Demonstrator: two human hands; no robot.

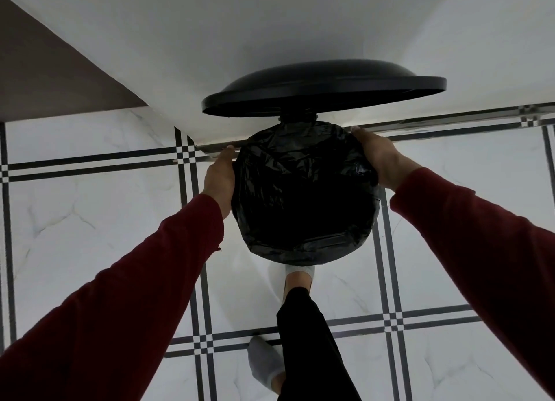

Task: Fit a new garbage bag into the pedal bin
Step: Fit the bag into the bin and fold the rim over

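Black plastic, crinkled and glossy, covers the whole mouth of the pedal bin [303, 250]: the garbage bag [303, 190] is draped over the rim, its middle sagging into the dark well. I have my left hand [218, 181] flat against the bin's left side with fingers extended along the bag's edge, and my right hand [379, 157] cupped over the far right rim, fingers curved onto the film. Whether either hand truly pinches the plastic I cannot tell. Above, the lid [324, 89] stands raised, held up by my socked foot [298, 277] on the pedal (the pedal itself is hidden under the bin). Around it lies a white marbled floor [90, 220] with dark grid lines, and a white wall behind.

My worry: if my foot eases off, the lid drops onto my hands and traps loose film. Uneven tugging could pull the overhang off one side, or stretch the thin bag until it tears at the rim.
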